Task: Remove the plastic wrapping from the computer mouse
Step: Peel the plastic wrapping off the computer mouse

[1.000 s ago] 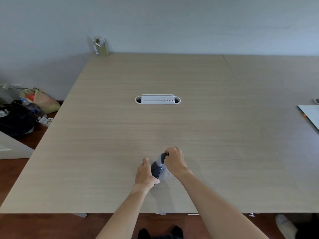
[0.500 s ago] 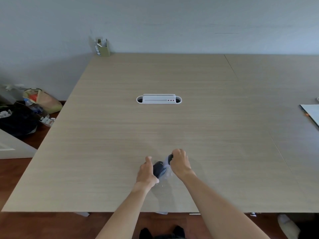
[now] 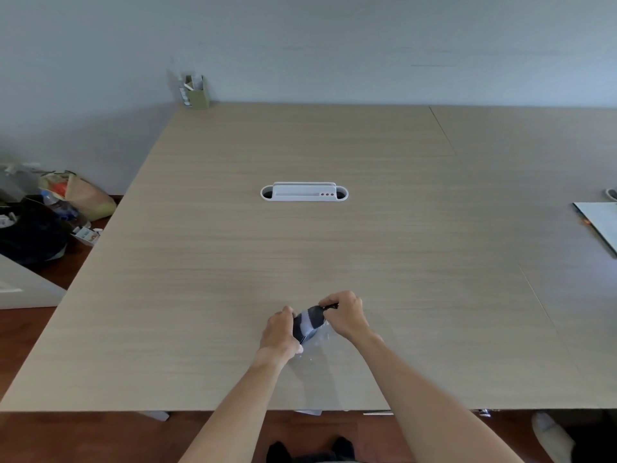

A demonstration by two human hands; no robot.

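Note:
A dark computer mouse (image 3: 309,322) sits between my two hands, just above the near middle of the wooden table (image 3: 300,255). Clear plastic wrapping (image 3: 317,339) covers its lower part and crinkles out beneath it. My left hand (image 3: 278,334) grips the mouse's left side through the plastic. My right hand (image 3: 345,314) pinches the mouse's far end, where a thin dark tip sticks out between the fingers. How much of the mouse is bare I cannot tell.
A white cable tray (image 3: 303,192) is set into the table's middle. A pen holder (image 3: 195,91) stands at the far left corner. A white sheet (image 3: 599,222) lies at the right edge. Bags (image 3: 50,212) clutter the floor to the left.
Both hands stay on the mouse. The mouse has turned so more of its dark top shows, and my right hand has shifted along its far end.

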